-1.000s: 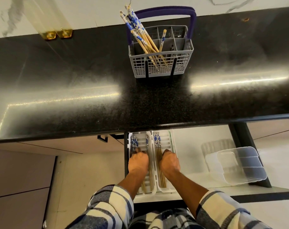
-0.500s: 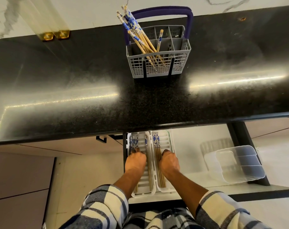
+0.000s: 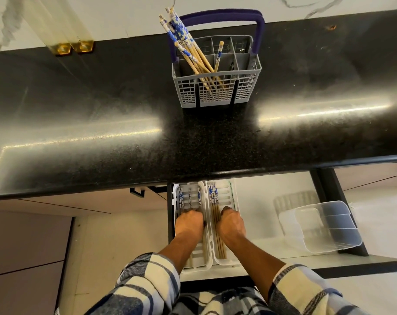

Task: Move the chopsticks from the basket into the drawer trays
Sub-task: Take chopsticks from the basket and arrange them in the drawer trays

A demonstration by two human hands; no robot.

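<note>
Below worktop (image 3: pixel 102 123), drawer trays (image 3: pixel 227 196): several chopsticks (image 3: pixel 213 196) laid.
Basket (image 3: pixel 215 92): a handful left.
Left hand (image 3: pixel 189 225), right hand (image 3: pixel 231 225): knuckles up on trays; grip hidden.
Progress: roughly midway.

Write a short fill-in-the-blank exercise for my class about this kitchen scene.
1. The grey plastic basket stands on the ____ stone counter.
2. The basket's arched handle is ____.
3. Two white slotted trays lie side by side in the open ____.
4. Each tray has one ____ in it.

Missing words: black; purple; drawer; hand
</note>
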